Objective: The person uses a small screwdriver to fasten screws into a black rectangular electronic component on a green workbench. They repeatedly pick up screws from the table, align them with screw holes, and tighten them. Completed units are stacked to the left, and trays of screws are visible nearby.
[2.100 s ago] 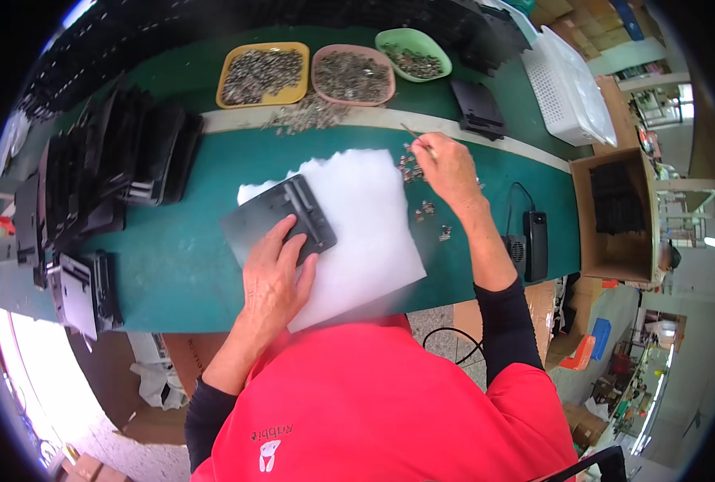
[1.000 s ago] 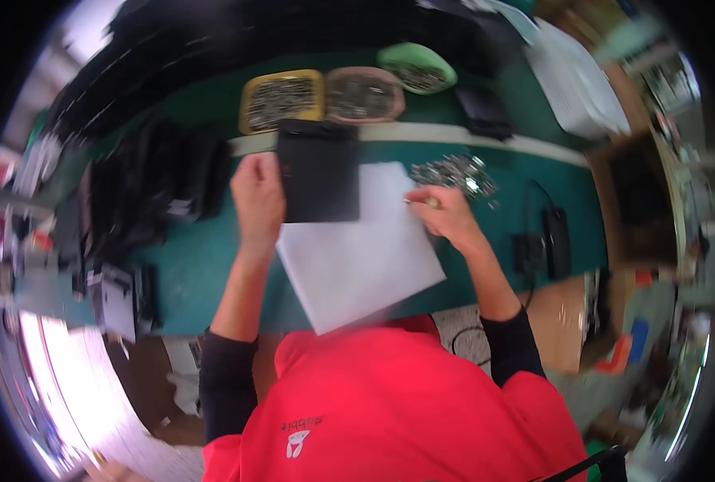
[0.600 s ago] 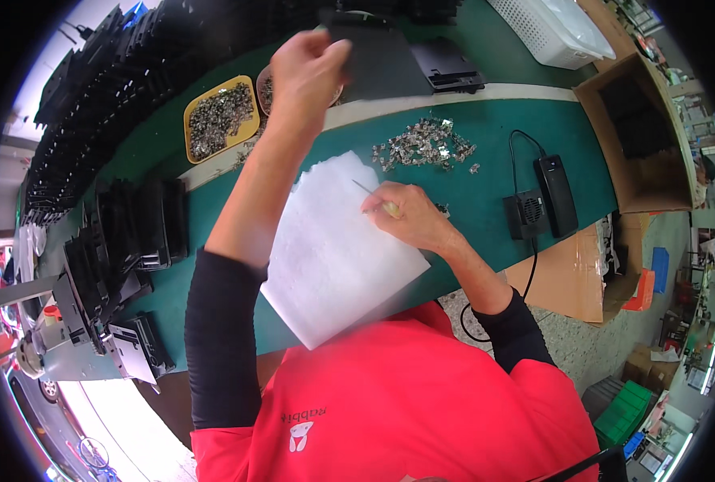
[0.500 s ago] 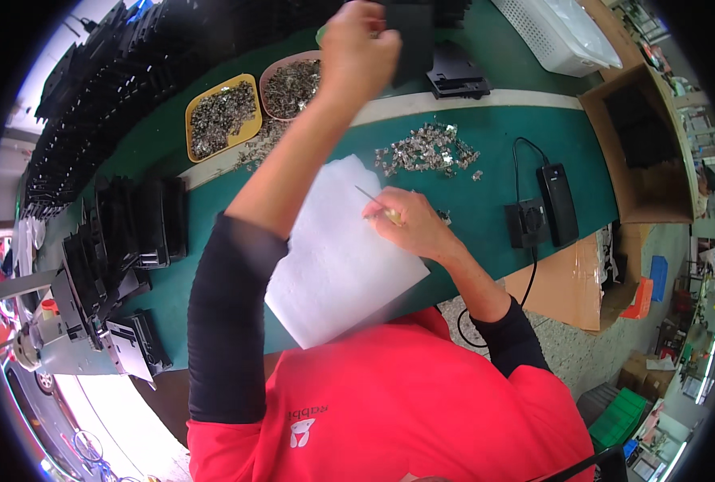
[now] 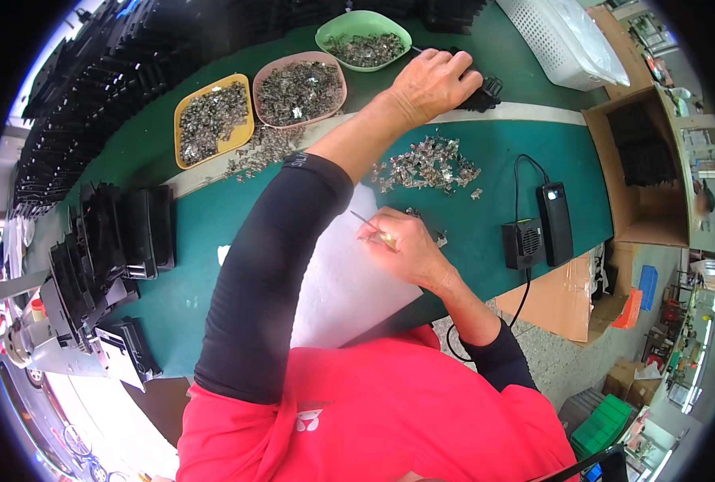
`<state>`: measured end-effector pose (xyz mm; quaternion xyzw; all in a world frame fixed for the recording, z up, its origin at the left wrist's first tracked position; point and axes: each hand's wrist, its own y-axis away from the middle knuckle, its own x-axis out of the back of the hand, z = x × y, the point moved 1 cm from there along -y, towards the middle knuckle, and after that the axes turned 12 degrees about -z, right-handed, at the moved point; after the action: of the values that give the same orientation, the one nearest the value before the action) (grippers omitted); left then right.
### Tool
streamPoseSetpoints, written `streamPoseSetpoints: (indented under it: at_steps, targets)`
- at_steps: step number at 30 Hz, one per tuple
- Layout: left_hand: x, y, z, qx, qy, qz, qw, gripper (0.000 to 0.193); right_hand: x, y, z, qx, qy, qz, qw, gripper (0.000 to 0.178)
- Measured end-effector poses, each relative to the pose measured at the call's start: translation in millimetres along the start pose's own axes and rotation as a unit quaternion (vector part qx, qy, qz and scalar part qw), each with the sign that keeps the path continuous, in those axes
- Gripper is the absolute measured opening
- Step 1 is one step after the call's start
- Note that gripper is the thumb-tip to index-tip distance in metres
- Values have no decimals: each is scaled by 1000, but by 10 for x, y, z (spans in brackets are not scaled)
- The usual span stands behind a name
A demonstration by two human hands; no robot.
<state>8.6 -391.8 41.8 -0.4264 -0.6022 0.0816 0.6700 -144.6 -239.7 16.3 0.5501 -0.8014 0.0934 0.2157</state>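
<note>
My left hand (image 5: 436, 84) reaches across to the far side of the bench, its fingers curled over a black plastic part (image 5: 486, 93). Much of that part is hidden under the fingers. Close to my body, my right hand (image 5: 410, 246) is closed round a thin-shafted hand tool with a yellowish handle (image 5: 387, 239); the metal shaft points up and left, and its tip type is too small to tell. Beneath that hand lies a white foam sheet (image 5: 345, 281), partly covered by my left sleeve. A loose heap of small metal clips (image 5: 428, 165) sits between both hands.
Yellow (image 5: 249, 132), pink (image 5: 344, 92) and green (image 5: 319, 40) trays hold small metal pieces. Black parts (image 5: 145, 229) stand at left. A black corded device (image 5: 523, 243), a white basket (image 5: 534, 44) and a cardboard box (image 5: 655, 221) are at right.
My left hand has moved right and nearer, from the far middle onto the black part. The green tray has come into sight. My right hand keeps the tool almost in place.
</note>
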Motion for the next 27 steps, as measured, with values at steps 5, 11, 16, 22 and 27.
streamPoseSetpoints:
  at_steps: [5, 11, 16, 22, 27]
  targets:
    - [47, -224, 126, -21, -131, 56, 990, 21, -21, 9, 43, 10, -3, 7, 1000, 13]
    - [-175, -354, 386, 34, -136, 6, 990, 10, -15, 8, -20, 11, 0, 12, 1000, 10]
    - [-240, -528, 451, 136, -61, -181, 972, 12, -31, 23, 14, 27, 1, 13, 1000, 11]
    - [-315, -328, 422, 169, 224, -116, 953, 18, -43, 26, 44, 18, -29, 1, 999, 12]
    - [-170, 38, 238, 249, 55, -179, 950, 69, -27, 31, 35, 22, -20, 14, 999, 13]
